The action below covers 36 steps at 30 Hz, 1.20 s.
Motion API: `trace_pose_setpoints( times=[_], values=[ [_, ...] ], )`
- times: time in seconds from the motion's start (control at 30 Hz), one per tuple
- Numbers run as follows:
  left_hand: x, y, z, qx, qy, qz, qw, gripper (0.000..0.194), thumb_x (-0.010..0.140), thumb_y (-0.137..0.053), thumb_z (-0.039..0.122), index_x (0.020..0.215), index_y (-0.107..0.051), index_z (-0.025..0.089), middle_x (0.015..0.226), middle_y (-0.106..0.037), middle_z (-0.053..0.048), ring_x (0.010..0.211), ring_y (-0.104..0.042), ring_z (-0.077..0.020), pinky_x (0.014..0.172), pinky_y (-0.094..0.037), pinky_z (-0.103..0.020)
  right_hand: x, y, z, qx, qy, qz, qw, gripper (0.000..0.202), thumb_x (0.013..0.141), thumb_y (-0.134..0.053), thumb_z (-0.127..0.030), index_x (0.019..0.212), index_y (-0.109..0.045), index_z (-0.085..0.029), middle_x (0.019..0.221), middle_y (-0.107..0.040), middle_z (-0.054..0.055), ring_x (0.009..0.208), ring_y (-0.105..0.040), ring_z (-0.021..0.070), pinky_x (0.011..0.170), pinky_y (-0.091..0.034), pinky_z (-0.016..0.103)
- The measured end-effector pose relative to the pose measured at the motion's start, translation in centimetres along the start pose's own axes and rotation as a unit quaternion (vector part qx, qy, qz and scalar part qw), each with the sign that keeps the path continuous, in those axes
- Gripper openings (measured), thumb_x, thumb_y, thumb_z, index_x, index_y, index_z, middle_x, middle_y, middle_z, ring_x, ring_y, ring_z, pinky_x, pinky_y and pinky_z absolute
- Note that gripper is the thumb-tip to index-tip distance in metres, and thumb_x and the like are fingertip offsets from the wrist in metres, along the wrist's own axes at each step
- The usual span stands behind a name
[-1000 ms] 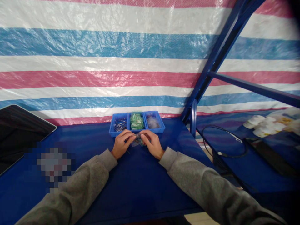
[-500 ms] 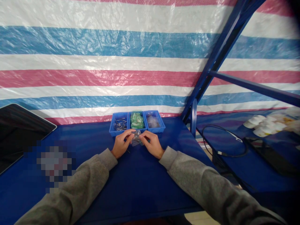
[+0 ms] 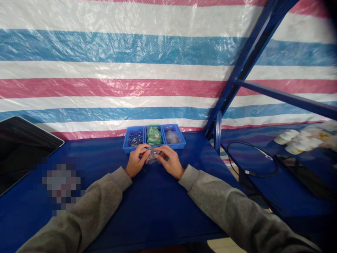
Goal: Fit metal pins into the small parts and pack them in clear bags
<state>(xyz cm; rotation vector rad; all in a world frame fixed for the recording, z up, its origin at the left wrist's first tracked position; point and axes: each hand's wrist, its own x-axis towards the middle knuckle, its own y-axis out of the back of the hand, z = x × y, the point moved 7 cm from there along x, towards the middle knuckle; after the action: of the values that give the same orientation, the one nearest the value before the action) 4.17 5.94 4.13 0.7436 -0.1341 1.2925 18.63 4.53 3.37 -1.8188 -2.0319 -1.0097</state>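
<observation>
We hold a small clear bag (image 3: 152, 159) between our two hands, low over the desk (image 3: 155, 211). Our left hand (image 3: 136, 162) has its grip clamped on the bag's left side, thumb and fingers closed on the plastic, and our right hand (image 3: 171, 163) has its grip clamped on the right side in much the same way, so the bag spans the narrow space from one set of fingertips to the other. What lies inside it is too small for us to make out. Just below the left hand we see a thin pin (image 3: 144, 170). Any print on the bag is too small for us to read, and a patch (image 3: 61, 182) at the left is pixelated. Just beyond our hands, three blue bins stand side by side: the left bin (image 3: 129, 150) holds metal pieces (image 3: 135, 140), the middle bin (image 3: 162, 143) green packets (image 3: 154, 135), the right bin (image 3: 177, 145) clear plastic (image 3: 172, 137). The desk is dark blue and glossy, with a pale-rimmed screen (image 3: 21, 151) at its far left. Behind it we face a shiny sheet (image 3: 105, 88) striped white, red and blue, with a blue frame (image 3: 247, 63) slanting before it at the right. Past the frame lie a black cable (image 3: 246, 172) and some white things (image 3: 288, 136), too blurred for us to name.
</observation>
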Motion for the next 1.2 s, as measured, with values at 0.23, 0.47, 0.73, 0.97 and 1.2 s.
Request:
trace_pose_setpoints(
  times=[0.23,0.47,0.73,0.97,1.2],
  values=[
    [-0.1,0.1,0.7,0.035,-0.021,-0.025,0.999,0.025,0.091,-0.042,0.030,0.099,-0.060,0.014,0.058,-0.054,0.002,0.051,-0.052,-0.0093,0.054,-0.044,-0.021,0.1,0.3,-0.3,-0.004,0.004,0.013,1.000,0.017,0.086,-0.053,-0.029,0.094,-0.064,-0.020,0.090,-0.060,0.006,0.077,-0.056,0.0157,0.070,-0.047,0.028],
    [0.2,0.1,1.8,0.076,-0.074,-0.026,0.994,0.021,0.087,-0.050,0.030,0.086,-0.064,0.014,0.074,-0.059,-0.004,0.063,-0.053,-0.0115,0.061,-0.043,-0.024,0.1,0.4,-0.2,-0.029,-0.020,0.026,0.999,0.021,0.089,-0.047,-0.033,0.082,-0.060,-0.018,0.078,-0.058,0.004,0.067,-0.053,0.0138,0.062,-0.043,0.025],
    [0.2,-0.2,1.7,0.082,-0.084,-0.026,0.993,0.019,0.086,-0.052,0.026,0.077,-0.063,0.014,0.077,-0.057,-0.005,0.069,-0.053,-0.0122,0.066,-0.044,-0.025,0.0,0.3,0.0,-0.034,-0.030,0.021,0.999,0.024,0.090,-0.045,-0.033,0.077,-0.058,-0.017,0.071,-0.055,0.001,0.062,-0.050,0.0125,0.060,-0.041,0.024],
    [0.3,-0.3,1.7,0.091,-0.084,-0.038,0.992,0.022,0.087,-0.050,0.028,0.075,-0.062,0.014,0.074,-0.056,-0.004,0.065,-0.051,-0.0114,0.061,-0.042,-0.024,0.1,0.4,-0.2,-0.032,-0.025,0.020,0.999,0.026,0.089,-0.045,-0.034,0.075,-0.058,-0.018,0.070,-0.054,0.002,0.062,-0.050,0.0126,0.059,-0.041,0.024],
    [0.3,-0.3,1.8,0.085,-0.082,-0.034,0.992,0.023,0.087,-0.049,0.028,0.072,-0.061,0.014,0.071,-0.054,-0.003,0.064,-0.049,-0.0113,0.061,-0.041,-0.025,0.1,0.5,-0.1,-0.029,-0.029,0.022,0.999,0.026,0.089,-0.045,-0.034,0.075,-0.059,-0.018,0.070,-0.054,0.002,0.062,-0.050,0.0131,0.060,-0.042,0.025]
  ],
)
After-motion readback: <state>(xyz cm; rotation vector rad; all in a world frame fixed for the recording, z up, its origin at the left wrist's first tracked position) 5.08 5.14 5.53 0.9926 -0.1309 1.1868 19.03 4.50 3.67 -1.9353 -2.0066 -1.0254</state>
